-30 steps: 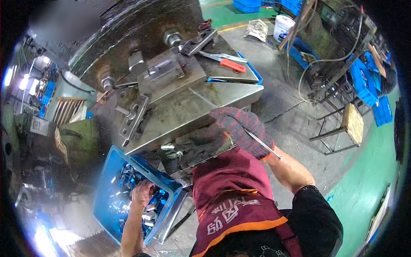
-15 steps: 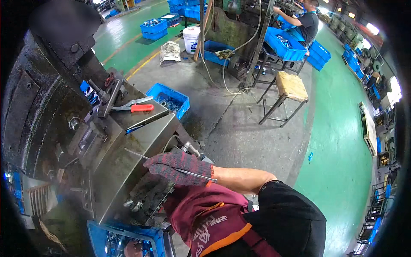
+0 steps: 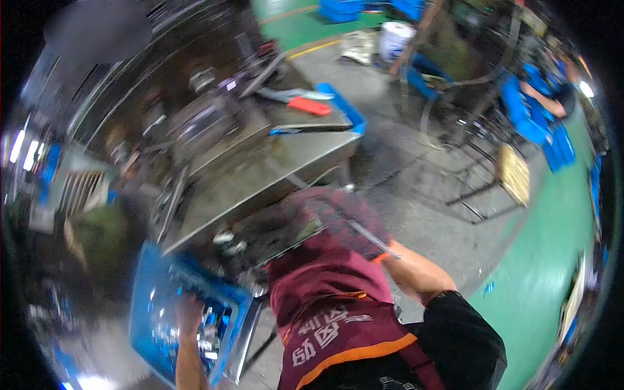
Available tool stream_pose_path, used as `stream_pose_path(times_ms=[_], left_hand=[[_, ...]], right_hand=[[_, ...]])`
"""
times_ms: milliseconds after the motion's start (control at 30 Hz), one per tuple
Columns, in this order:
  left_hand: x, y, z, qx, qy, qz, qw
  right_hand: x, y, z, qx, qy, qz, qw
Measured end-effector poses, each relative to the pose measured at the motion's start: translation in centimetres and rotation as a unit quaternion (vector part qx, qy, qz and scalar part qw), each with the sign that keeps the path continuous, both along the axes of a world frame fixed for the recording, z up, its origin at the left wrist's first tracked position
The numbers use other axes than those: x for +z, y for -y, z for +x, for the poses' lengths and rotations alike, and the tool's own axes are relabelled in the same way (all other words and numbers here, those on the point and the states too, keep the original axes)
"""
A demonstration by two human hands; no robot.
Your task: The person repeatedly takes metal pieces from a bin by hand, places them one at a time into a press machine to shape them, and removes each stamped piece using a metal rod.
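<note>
My right hand (image 3: 344, 218), in a dark grey and red knitted glove, is closed around a thin metal rod (image 3: 374, 238). One end of the rod lies along my wrist, and the other points toward the machine's metal table (image 3: 266, 170). At the lower left my bare left hand (image 3: 190, 313) is down inside a blue plastic bin (image 3: 242, 315), among small shiny metal parts (image 3: 212, 335). Motion smears its fingers, so whether it grips a part is unclear. A tool with a red handle (image 3: 310, 106) lies on the machine table, away from both hands.
Beyond the table is another blue bin (image 3: 357, 117). A wooden-topped stool (image 3: 513, 175) stands on the right, near blue crates (image 3: 523, 110) where another person's arm (image 3: 546, 101) reaches in. A white bucket (image 3: 395, 42) is farther back.
The view has swung left and down, blurring the picture. My left hand, barely visible at the lower edge before, now reaches farther into the blue bin. My right hand still holds the rod.
</note>
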State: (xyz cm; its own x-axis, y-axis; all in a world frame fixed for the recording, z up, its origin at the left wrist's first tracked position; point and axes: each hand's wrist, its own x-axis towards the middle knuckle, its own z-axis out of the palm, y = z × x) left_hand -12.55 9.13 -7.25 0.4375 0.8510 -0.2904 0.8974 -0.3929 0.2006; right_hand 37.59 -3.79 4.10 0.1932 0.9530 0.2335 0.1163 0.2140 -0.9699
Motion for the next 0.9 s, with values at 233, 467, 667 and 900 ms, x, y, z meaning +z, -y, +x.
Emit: stream_pose_path(times_ms=[233,467,667,900], left_hand=[[5.0,2.7,4.2,0.259,0.136,0.064,0.954],[13.2,-5.5,17.0,0.295,0.559,0.011,0.775],[14.8,-13.7,30.1,0.226,0.656,-0.131,0.708],[13.1,-14.7,31.3,0.260,0.725,-0.136,0.623]], right_hand=[[-0.8,0.6,0.9,-0.060,0.004,-0.004,0.998],[0.8,-0.9,-0.3,-0.052,0.036,-0.046,0.997],[1.0,-0.5,0.1,-0.027,0.097,-0.006,0.995],[1.7,0.0,0.0,-0.046,0.101,-0.056,0.992]])
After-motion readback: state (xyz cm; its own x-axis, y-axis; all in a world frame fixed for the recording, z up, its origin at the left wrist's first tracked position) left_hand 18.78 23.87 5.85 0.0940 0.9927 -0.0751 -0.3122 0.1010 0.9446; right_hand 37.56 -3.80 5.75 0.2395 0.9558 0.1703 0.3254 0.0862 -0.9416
